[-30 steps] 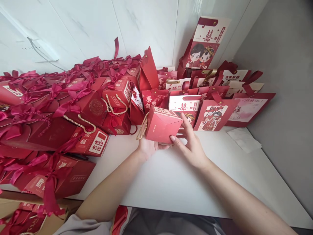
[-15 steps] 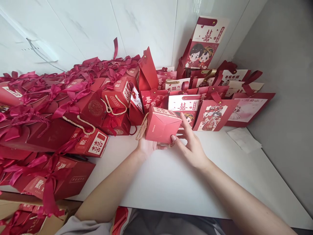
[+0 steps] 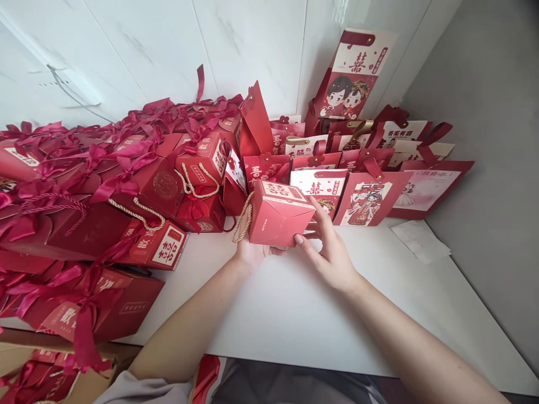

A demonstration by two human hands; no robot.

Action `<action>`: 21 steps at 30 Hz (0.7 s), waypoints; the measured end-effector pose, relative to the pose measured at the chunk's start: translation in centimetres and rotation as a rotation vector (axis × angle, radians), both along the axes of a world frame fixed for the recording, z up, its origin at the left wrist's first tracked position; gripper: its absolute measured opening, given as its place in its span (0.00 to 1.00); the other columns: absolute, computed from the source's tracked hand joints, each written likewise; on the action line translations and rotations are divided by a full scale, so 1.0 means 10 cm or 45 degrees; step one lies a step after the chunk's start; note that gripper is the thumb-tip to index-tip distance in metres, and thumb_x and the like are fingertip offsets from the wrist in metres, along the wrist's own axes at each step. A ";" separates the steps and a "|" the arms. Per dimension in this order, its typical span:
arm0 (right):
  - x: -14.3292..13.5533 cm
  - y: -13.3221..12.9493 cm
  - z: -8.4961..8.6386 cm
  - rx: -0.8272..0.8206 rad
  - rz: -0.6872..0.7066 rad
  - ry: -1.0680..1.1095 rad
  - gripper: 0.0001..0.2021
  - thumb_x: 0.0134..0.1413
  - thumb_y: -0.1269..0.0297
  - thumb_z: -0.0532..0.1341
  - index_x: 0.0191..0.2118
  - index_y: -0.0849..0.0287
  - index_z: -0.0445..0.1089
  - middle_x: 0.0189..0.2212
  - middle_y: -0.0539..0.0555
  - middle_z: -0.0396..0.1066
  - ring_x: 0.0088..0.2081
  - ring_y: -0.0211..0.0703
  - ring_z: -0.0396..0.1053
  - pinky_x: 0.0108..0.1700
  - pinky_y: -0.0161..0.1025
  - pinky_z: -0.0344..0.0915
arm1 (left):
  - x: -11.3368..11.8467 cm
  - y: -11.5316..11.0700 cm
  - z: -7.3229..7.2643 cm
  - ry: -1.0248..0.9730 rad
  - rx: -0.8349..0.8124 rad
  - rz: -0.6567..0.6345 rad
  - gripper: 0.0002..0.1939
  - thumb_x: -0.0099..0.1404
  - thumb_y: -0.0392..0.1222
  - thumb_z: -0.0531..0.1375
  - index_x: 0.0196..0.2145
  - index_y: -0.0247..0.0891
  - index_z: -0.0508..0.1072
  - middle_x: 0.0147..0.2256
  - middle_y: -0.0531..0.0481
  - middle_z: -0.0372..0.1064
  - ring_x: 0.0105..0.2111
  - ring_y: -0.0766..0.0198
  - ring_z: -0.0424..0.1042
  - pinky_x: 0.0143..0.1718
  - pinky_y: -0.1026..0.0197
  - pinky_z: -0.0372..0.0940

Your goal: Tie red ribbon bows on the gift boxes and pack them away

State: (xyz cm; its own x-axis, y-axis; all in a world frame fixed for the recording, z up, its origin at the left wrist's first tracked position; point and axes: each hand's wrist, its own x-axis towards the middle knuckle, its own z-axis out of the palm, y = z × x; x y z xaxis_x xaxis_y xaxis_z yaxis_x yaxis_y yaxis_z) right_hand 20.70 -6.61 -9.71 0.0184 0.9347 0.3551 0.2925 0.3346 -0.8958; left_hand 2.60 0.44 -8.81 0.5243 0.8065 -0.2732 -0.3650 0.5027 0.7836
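Above the white tabletop I hold a small red gift box (image 3: 280, 221) with gold-and-white lettering on its upper face and a twisted gold cord handle hanging at its left. My left hand (image 3: 252, 252) supports it from below, its fingers mostly hidden under the box. On the box's right side, my right hand (image 3: 326, 244) grips the edge, thumb on the near face and fingers behind. Just behind the box stands a white-and-red gift bag (image 3: 318, 182) printed with a cartoon figure.
Piled red gift boxes (image 3: 138, 174) with ribbon bows fill the left side. Rows of paper bags (image 3: 374, 196) stand at the back right, near a white paper sheet (image 3: 421, 241). A cardboard carton (image 3: 122, 354) sits at lower left, below the white table (image 3: 295, 320).
The gift box has tilted slightly, so more of its lettered upper face shows. Both hands keep nearly the same place on it.
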 end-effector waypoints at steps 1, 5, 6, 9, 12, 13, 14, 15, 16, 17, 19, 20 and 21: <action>0.00 0.00 0.00 0.003 0.001 -0.007 0.38 0.68 0.56 0.59 0.75 0.40 0.38 0.67 0.57 0.61 0.53 0.51 0.74 0.52 0.53 0.76 | 0.00 0.00 -0.01 -0.026 0.017 -0.002 0.40 0.69 0.71 0.42 0.57 0.39 0.73 0.49 0.36 0.77 0.35 0.47 0.78 0.28 0.50 0.72; 0.00 0.00 -0.02 0.024 -0.005 -0.045 0.39 0.67 0.56 0.60 0.74 0.39 0.38 0.69 0.58 0.58 0.51 0.52 0.75 0.51 0.55 0.76 | -0.02 0.01 -0.07 -0.094 0.081 -0.024 0.38 0.66 0.72 0.48 0.56 0.39 0.73 0.47 0.36 0.78 0.36 0.47 0.77 0.28 0.53 0.70; 0.00 0.00 -0.03 0.036 -0.003 -0.056 0.39 0.67 0.56 0.60 0.74 0.39 0.38 0.69 0.59 0.57 0.51 0.51 0.75 0.51 0.55 0.75 | -0.03 0.01 -0.08 -0.103 0.092 -0.026 0.38 0.64 0.71 0.50 0.55 0.38 0.73 0.47 0.36 0.78 0.36 0.47 0.76 0.27 0.54 0.69; -0.01 0.01 -0.04 0.066 0.007 -0.087 0.38 0.68 0.57 0.60 0.74 0.39 0.37 0.70 0.59 0.57 0.49 0.50 0.75 0.51 0.55 0.75 | -0.04 0.02 -0.06 -0.127 0.102 -0.026 0.37 0.62 0.70 0.53 0.54 0.36 0.74 0.46 0.34 0.78 0.36 0.47 0.76 0.27 0.55 0.66; -0.01 0.00 -0.05 0.083 -0.002 -0.115 0.38 0.68 0.57 0.59 0.74 0.40 0.37 0.69 0.60 0.57 0.47 0.49 0.75 0.49 0.54 0.76 | -0.02 0.01 0.01 -0.139 0.088 -0.017 0.37 0.63 0.69 0.52 0.54 0.36 0.74 0.46 0.33 0.78 0.34 0.48 0.76 0.26 0.57 0.65; -0.01 0.00 -0.06 0.085 -0.011 -0.126 0.38 0.68 0.57 0.59 0.74 0.40 0.38 0.69 0.60 0.57 0.47 0.49 0.76 0.49 0.54 0.77 | -0.01 0.01 0.03 -0.143 0.083 -0.015 0.38 0.63 0.70 0.51 0.54 0.36 0.73 0.47 0.33 0.77 0.34 0.49 0.76 0.25 0.57 0.65; -0.01 0.00 -0.06 0.085 -0.019 -0.138 0.37 0.68 0.57 0.59 0.74 0.40 0.38 0.68 0.60 0.58 0.46 0.49 0.76 0.48 0.54 0.77 | 0.00 0.00 0.06 -0.147 0.079 -0.016 0.39 0.63 0.70 0.50 0.55 0.36 0.73 0.47 0.33 0.77 0.33 0.49 0.76 0.25 0.58 0.64; -0.01 0.00 -0.06 0.086 -0.024 -0.149 0.37 0.68 0.57 0.59 0.74 0.40 0.39 0.68 0.60 0.59 0.46 0.49 0.76 0.48 0.54 0.77 | 0.01 -0.01 0.08 -0.152 0.077 -0.018 0.40 0.63 0.71 0.49 0.55 0.35 0.72 0.47 0.32 0.77 0.33 0.49 0.76 0.25 0.58 0.64; -0.01 0.00 -0.07 0.090 -0.026 -0.157 0.36 0.68 0.57 0.59 0.74 0.41 0.40 0.67 0.61 0.59 0.45 0.48 0.76 0.48 0.54 0.77 | 0.01 -0.02 0.09 -0.157 0.077 -0.021 0.40 0.63 0.71 0.48 0.56 0.34 0.72 0.48 0.32 0.77 0.33 0.49 0.76 0.24 0.59 0.64; -0.01 0.00 -0.07 0.092 -0.026 -0.161 0.35 0.68 0.57 0.59 0.74 0.41 0.41 0.67 0.61 0.60 0.45 0.48 0.76 0.46 0.53 0.78 | 0.02 -0.02 0.10 -0.163 0.076 -0.024 0.41 0.64 0.71 0.47 0.56 0.34 0.72 0.47 0.31 0.77 0.33 0.49 0.77 0.24 0.59 0.64; -0.02 0.00 -0.06 0.086 -0.028 -0.160 0.35 0.69 0.57 0.58 0.73 0.42 0.41 0.66 0.62 0.60 0.44 0.48 0.76 0.41 0.50 0.79 | 0.02 -0.03 0.11 -0.166 0.074 -0.024 0.40 0.67 0.69 0.44 0.55 0.33 0.72 0.47 0.31 0.77 0.33 0.49 0.77 0.25 0.59 0.64; -0.02 -0.01 -0.05 0.076 -0.032 -0.158 0.35 0.69 0.57 0.58 0.73 0.42 0.41 0.66 0.62 0.60 0.43 0.48 0.76 0.38 0.48 0.79 | 0.02 -0.03 0.11 -0.166 0.074 -0.014 0.40 0.68 0.68 0.41 0.54 0.33 0.73 0.46 0.31 0.78 0.33 0.50 0.77 0.25 0.59 0.64; -0.02 -0.01 -0.05 0.065 -0.036 -0.156 0.35 0.69 0.58 0.58 0.73 0.43 0.41 0.66 0.63 0.60 0.43 0.49 0.76 0.34 0.46 0.79 | 0.02 -0.03 0.11 -0.165 0.074 -0.005 0.40 0.70 0.67 0.38 0.54 0.33 0.73 0.46 0.31 0.78 0.34 0.50 0.77 0.25 0.59 0.64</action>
State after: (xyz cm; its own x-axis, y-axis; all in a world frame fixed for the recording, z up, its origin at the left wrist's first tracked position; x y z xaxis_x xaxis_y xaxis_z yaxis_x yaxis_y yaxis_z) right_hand 20.51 -6.72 -10.19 -0.0019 0.9150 0.4033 0.4086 0.3688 -0.8349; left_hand 2.75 0.14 -7.67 0.5552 0.8170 -0.1560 -0.4635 0.4596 0.7576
